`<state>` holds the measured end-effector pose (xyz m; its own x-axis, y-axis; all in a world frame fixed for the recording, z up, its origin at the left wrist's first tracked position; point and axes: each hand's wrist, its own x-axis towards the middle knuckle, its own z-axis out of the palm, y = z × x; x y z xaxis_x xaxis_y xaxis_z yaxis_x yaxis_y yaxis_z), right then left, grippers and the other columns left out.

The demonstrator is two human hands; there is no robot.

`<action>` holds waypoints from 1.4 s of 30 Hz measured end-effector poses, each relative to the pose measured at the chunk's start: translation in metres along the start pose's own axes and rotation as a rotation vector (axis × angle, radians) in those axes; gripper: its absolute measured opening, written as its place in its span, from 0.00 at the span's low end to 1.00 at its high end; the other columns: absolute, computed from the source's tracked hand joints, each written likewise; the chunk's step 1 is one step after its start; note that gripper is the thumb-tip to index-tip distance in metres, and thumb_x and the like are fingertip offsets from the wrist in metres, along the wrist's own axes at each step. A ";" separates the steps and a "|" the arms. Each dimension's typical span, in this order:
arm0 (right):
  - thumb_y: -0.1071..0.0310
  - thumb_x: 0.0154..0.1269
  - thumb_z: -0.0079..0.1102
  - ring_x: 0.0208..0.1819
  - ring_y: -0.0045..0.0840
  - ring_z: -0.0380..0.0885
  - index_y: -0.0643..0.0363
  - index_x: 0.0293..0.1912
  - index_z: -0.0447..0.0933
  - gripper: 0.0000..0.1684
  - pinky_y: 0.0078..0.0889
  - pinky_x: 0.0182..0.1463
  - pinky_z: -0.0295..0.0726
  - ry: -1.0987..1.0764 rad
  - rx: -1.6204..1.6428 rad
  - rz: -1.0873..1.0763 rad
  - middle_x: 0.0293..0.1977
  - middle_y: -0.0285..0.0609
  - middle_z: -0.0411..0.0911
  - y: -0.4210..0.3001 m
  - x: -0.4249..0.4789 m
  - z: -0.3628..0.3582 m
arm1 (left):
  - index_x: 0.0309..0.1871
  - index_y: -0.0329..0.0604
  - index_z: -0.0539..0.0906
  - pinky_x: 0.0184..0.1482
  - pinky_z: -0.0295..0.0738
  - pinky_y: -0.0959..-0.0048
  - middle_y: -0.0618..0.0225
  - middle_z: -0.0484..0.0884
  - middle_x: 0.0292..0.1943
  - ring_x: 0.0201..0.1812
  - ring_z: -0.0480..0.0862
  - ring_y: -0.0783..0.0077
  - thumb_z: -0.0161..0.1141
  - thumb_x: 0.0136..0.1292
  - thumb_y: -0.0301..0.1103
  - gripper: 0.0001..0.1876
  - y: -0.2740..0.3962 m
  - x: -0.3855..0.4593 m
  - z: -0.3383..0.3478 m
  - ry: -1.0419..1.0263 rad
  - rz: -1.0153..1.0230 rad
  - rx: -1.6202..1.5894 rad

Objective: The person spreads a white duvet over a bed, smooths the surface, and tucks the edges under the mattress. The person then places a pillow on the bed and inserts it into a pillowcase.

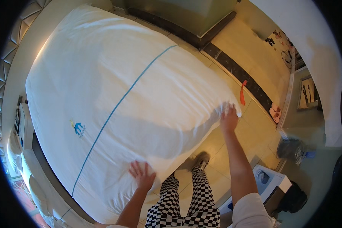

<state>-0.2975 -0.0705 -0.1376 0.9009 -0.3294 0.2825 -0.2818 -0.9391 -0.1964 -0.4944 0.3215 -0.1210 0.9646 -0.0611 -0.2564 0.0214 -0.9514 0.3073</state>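
Note:
A large white duvet (125, 68) covers the bed before me, with a thin blue stripe (114, 109) across it and a small blue and yellow emblem (79, 128) bearing writing. My left hand (142, 174) lies palm down on the near edge, fingers spread, with wrinkles around it. At the corner on the right, my right hand (230, 118) grips the fabric, and folds run towards it. The fingers' undersides are hidden in the cloth.
Beyond the right corner, a red strip (242, 92) lies on the tiled floor (216, 171) near pink slippers (275, 112). A white cabinet (276, 179) and a black bag (292, 196) stand behind my right arm. A second bed (42, 182) is at lower left, past a nightstand (25, 122).

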 end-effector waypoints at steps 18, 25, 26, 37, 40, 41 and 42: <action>0.45 0.57 0.43 0.55 0.40 0.61 0.63 0.56 0.58 0.36 0.34 0.57 0.58 -1.010 0.647 0.357 0.53 0.52 0.62 0.088 0.135 0.107 | 0.61 0.58 0.57 0.55 0.25 0.38 0.57 0.41 0.64 0.64 0.36 0.46 0.55 0.45 0.58 0.38 0.279 0.277 0.018 0.188 -0.003 0.087; 0.50 0.54 0.50 0.48 0.38 0.67 0.66 0.55 0.58 0.36 0.34 0.50 0.65 -1.062 1.060 0.640 0.48 0.53 0.67 0.076 0.140 0.172 | 0.58 0.59 0.62 0.54 0.27 0.36 0.55 0.43 0.63 0.63 0.37 0.44 0.55 0.41 0.63 0.39 0.273 0.280 0.025 0.126 0.008 0.056; 0.52 0.53 0.51 0.46 0.38 0.69 0.65 0.54 0.59 0.35 0.35 0.47 0.67 -1.184 1.054 0.628 0.46 0.53 0.68 0.073 0.147 0.165 | 0.58 0.59 0.62 0.55 0.28 0.36 0.55 0.43 0.63 0.63 0.37 0.44 0.55 0.41 0.62 0.39 0.271 0.280 0.025 0.103 -0.009 0.070; 0.60 0.51 0.51 0.37 0.38 0.73 0.60 0.35 0.69 0.15 0.40 0.39 0.70 -1.086 0.227 0.110 0.27 0.49 0.73 0.087 0.197 0.114 | 0.57 0.71 0.63 0.53 0.29 0.34 0.63 0.46 0.63 0.63 0.40 0.45 0.52 0.42 0.65 0.35 0.299 0.265 0.041 0.074 0.037 0.046; 0.63 0.51 0.51 0.43 0.39 0.70 0.61 0.40 0.68 0.16 0.37 0.45 0.69 -1.191 0.116 -0.046 0.37 0.49 0.71 0.087 0.199 0.140 | 0.56 0.75 0.64 0.53 0.30 0.34 0.66 0.46 0.63 0.64 0.39 0.47 0.51 0.42 0.66 0.33 0.300 0.268 0.046 0.110 0.039 0.011; 0.65 0.51 0.51 0.44 0.39 0.69 0.61 0.42 0.67 0.17 0.38 0.46 0.68 -1.130 0.104 -0.064 0.40 0.49 0.70 0.080 0.206 0.142 | 0.55 0.76 0.64 0.54 0.30 0.34 0.66 0.46 0.63 0.64 0.39 0.47 0.50 0.42 0.67 0.33 0.300 0.268 0.045 0.112 0.042 0.010; 0.66 0.51 0.51 0.46 0.39 0.68 0.61 0.43 0.67 0.18 0.38 0.47 0.67 -1.072 0.093 -0.079 0.44 0.50 0.68 0.071 0.210 0.142 | 0.55 0.76 0.65 0.53 0.31 0.34 0.67 0.46 0.63 0.64 0.41 0.48 0.50 0.42 0.67 0.32 0.301 0.266 0.044 0.119 0.031 0.030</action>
<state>-0.0816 -0.1923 -0.2253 0.7477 0.0308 -0.6633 -0.2250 -0.9281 -0.2967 -0.2428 0.0058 -0.1374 0.9891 -0.0557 -0.1365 -0.0146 -0.9583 0.2855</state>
